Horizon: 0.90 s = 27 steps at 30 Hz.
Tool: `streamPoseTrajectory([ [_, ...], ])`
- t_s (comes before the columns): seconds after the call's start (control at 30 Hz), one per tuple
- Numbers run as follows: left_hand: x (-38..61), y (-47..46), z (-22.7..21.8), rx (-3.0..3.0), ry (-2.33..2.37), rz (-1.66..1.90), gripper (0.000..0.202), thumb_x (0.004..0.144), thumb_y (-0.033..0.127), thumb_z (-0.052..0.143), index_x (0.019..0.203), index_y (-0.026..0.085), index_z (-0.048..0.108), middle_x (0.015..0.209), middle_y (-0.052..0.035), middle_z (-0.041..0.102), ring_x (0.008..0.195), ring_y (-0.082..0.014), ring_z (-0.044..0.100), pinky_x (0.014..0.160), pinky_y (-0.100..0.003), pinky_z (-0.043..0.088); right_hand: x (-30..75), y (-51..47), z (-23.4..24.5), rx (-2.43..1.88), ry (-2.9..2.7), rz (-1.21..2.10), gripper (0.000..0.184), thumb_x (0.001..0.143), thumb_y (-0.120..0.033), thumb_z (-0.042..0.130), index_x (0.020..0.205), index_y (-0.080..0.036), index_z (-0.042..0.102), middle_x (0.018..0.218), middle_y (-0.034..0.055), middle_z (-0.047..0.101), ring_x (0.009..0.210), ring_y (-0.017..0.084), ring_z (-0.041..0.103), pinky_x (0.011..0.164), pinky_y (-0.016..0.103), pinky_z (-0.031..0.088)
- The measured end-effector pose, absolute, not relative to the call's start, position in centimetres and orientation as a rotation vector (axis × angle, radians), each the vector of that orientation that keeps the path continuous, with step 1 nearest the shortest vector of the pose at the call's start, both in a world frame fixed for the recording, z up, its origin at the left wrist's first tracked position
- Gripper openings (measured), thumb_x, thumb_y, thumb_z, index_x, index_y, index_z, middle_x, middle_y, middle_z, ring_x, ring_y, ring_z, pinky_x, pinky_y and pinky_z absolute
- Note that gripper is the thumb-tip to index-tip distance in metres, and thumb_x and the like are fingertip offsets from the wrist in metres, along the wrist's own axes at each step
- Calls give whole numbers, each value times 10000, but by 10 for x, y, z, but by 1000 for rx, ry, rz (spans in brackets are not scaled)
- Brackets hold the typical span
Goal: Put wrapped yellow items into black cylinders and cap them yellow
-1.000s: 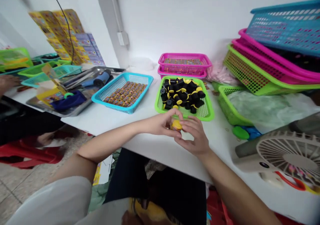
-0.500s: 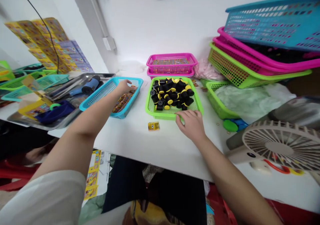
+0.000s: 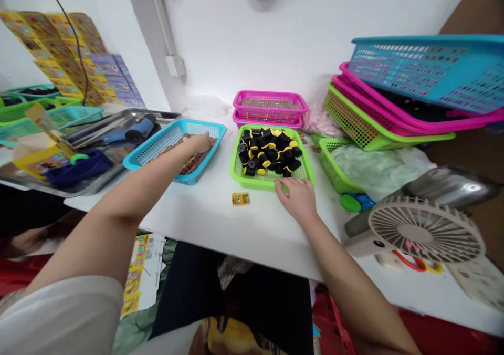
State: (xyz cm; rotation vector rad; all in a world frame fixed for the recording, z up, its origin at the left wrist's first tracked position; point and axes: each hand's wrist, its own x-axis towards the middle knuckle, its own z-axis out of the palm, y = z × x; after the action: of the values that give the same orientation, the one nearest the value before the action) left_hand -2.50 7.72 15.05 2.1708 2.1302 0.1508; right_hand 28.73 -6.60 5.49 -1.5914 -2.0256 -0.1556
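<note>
In the head view, the left hand (image 3: 197, 144) reaches forward into a shallow blue plastic mesh basket (image 3: 157, 147). Its fingers bend down onto the small brown printed pieces (image 3: 192, 160) that lie in this basket. I cannot tell if the fingers grip one of them or only touch them.

The right hand (image 3: 298, 197) lies palm down on the white table (image 3: 220, 223), with loose fingers, and holds nothing. Its fingertips touch the near rim of a green plastic mesh basket (image 3: 235, 172), which stands directly in front of this hand. In that basket is a heap of short black cylinders with yellow ends (image 3: 269, 152).

A small yellow printed packet (image 3: 240, 199) lies flat on the table, just to the left of the right hand and apart from it. To the right of the right hand, near the wrist, a beige desk fan (image 3: 423, 231) lies on the table. Two stacked pink mesh baskets (image 3: 269, 106) stand beyond the green one, far from both hands.
</note>
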Motion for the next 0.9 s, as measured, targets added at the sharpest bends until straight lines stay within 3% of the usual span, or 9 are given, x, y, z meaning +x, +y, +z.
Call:
streamPoseTrajectory([
  [0.07, -19, 44, 155, 2278, 2125, 254, 613, 1029, 319, 381, 1603, 105, 396, 1504, -261, 566, 1396, -417, 510, 1152, -603, 355, 286, -65, 61, -1726, -2041, -64, 346, 1028, -351, 467, 939, -216, 773, 999, 93, 821, 956, 261, 706, 896, 393, 407],
  [0.17, -12, -15, 141, 2661, 1557, 253, 473, 1046, 262, 346, 1432, 202, 613, 1365, -137, 691, 1276, -290, 636, 1137, -441, 446, 287, -50, 75, -1821, -2060, 16, 339, 1016, -394, 497, 913, -227, 773, 956, 80, 806, 894, 243, 709, 829, 363, 455],
  [0.27, -4, -60, 101, 2703, 1118, 184, 360, 1038, 281, 433, 1260, 251, 715, 1153, -78, 767, 1002, -212, 737, 956, -312, 561, 294, -17, 94, -1858, -2034, -3, 298, 969, -361, 573, 1162, -206, 738, 1219, 117, 752, 1071, 252, 691, 875, 342, 496],
  [0.37, 8, -77, 60, 2754, 1073, 277, 277, 1036, 296, 507, 1187, 200, 719, 1137, -100, 766, 1036, -218, 733, 983, -320, 569, 300, 22, 112, -1972, -1998, -44, 537, 918, -345, 651, 1404, -123, 596, 1424, 236, 613, 1236, 325, 622, 981, 406, 493],
  [0.47, 22, -74, 43, 2833, 1128, 201, 262, 1056, 272, 506, 1174, 151, 707, 1146, -130, 768, 1090, -234, 725, 1021, -351, 560, 296, 48, 120, -2056, -2069, -38, 557, 813, -266, 774, 1326, -94, 640, 1381, 256, 626, 1264, 347, 590, 1019, 415, 483],
  [0.6, 34, -69, 50, 2840, 1179, 78, 262, 1070, 232, 488, 1166, 106, 697, 1101, -142, 773, 1035, -253, 742, 949, -361, 577, 281, 55, 117, -2145, -2119, -41, 551, 778, -131, 738, 1315, -88, 623, 1405, 255, 613, 1293, 339, 567, 1005, 397, 503],
  [0.7, 40, -73, 56, 2825, 1247, 6, 254, 1036, 97, 465, 1139, 74, 697, 1058, -163, 770, 969, -267, 754, 873, -366, 587, 271, 49, 112, -2206, -2148, 31, 534, 677, -123, 806, 1195, -114, 675, 1245, 224, 702, 1300, 377, 562, 952, 398, 531],
  [0.8, 45, -77, 58, 2793, 1309, -53, 277, 957, -28, 463, 998, 67, 719, 957, -171, 770, 902, -273, 765, 807, -349, 586, 269, 39, 112, -2211, -2155, 110, 456, 599, -104, 831, 1032, -160, 698, 1108, 179, 742, 1197, 368, 622, 878, 383, 540],
  [0.9, 46, -77, 59, 2748, 1328, -53, 271, 935, -30, 489, 893, 90, 729, 874, -150, 770, 866, -274, 770, 776, -331, 577, 274, 23, 116, -2112, -2129, 152, 376, 641, -150, 810, 979, -200, 654, 1016, 113, 743, 973, 279, 670, 783, 342, 521],
])
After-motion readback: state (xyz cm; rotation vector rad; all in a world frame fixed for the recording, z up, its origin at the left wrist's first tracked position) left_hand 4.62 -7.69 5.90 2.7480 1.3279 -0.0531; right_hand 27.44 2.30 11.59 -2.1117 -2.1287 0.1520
